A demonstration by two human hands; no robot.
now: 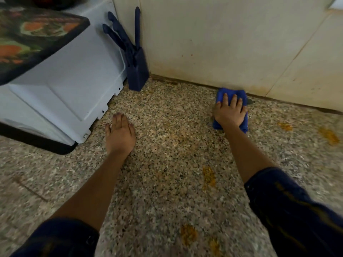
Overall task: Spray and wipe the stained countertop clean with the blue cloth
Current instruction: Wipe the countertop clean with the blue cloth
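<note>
Head view: right hand (pixel 230 113) is pressing flat, fingers spread, on blue cloth (pixel 231 108) at upper right by wall (pixel 222 43). Left hand (pixel 120 134) is resting open on countertop (pixel 167 182), center-left; orange stains (pixel 208 176) lower right.

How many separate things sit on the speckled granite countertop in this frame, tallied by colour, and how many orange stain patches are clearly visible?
Blue things: 2 (folded blue cloth under the right hand; dark blue knife block)
White things: 1 (white boxy appliance)
Total things: 3
Clear orange stain patches: 6, though blur may hide fainter ones
</note>
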